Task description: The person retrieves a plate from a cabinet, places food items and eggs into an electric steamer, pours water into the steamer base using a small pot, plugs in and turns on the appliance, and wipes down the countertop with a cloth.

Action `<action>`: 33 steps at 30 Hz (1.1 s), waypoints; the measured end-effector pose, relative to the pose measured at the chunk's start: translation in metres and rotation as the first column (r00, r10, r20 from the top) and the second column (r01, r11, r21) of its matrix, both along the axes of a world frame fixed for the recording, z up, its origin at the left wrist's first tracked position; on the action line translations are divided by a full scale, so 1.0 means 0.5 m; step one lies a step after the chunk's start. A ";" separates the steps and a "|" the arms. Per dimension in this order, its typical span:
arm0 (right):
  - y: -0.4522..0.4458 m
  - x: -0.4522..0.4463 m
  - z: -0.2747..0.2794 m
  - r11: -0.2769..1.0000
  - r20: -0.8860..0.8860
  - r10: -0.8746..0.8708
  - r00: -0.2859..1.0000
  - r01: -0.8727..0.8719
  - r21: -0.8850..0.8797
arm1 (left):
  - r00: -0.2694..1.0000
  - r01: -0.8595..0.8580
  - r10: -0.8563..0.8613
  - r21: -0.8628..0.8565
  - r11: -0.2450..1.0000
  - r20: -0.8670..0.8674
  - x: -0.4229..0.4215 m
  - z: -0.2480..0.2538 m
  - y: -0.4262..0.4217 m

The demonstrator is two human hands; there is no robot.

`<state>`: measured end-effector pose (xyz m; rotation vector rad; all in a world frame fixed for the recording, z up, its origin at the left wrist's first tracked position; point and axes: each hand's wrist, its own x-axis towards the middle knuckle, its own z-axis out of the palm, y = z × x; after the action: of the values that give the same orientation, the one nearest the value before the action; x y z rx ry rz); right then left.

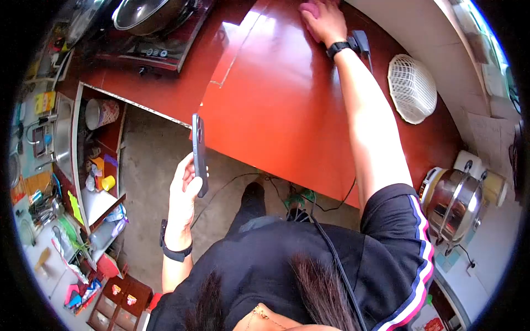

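Note:
My left hand (185, 179) is closed around a dark smartphone (198, 157), held upright beside the front edge of the red countertop (276, 110). Far out across that surface, my right hand (329, 23) presses down on a pink cloth (310, 10), its fingers bent over it. Part of the cloth is hidden under the palm. Next to my right wrist lies a black plug or adapter (361, 41) with a cord. A white mesh basket (413, 88) rests to the right of my forearm.
A gas stove (157, 53) carries a pan with a glass lid (144, 14) at the upper left. At the right stands a shiny metal cooker (455, 204). Open shelves (99, 207) with mixed items line the left. Cables (326, 208) hang below the counter edge near my legs.

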<state>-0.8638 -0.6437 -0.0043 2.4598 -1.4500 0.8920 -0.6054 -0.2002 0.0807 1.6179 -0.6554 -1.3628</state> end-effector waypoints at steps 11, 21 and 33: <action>0.520 0.248 0.043 0.600 0.368 0.652 0.662 -0.748 0.282 | 0.988 -0.119 0.125 -0.069 0.991 0.095 0.033 0.043 0.042; 0.491 -0.062 0.027 0.986 -0.094 0.070 0.993 -0.054 0.160 | 0.993 0.019 -0.006 -0.108 0.994 0.118 -0.058 0.032 -0.080; 0.909 -0.739 -0.105 0.402 -0.154 -0.881 0.448 0.879 0.257 | 0.927 0.340 -0.351 -0.097 0.935 -0.132 -0.254 0.037 -0.155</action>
<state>-1.2334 -0.1893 -0.0570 1.3150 -2.6138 0.4124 -0.7325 -0.2775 0.0994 1.3701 -0.9212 -1.6745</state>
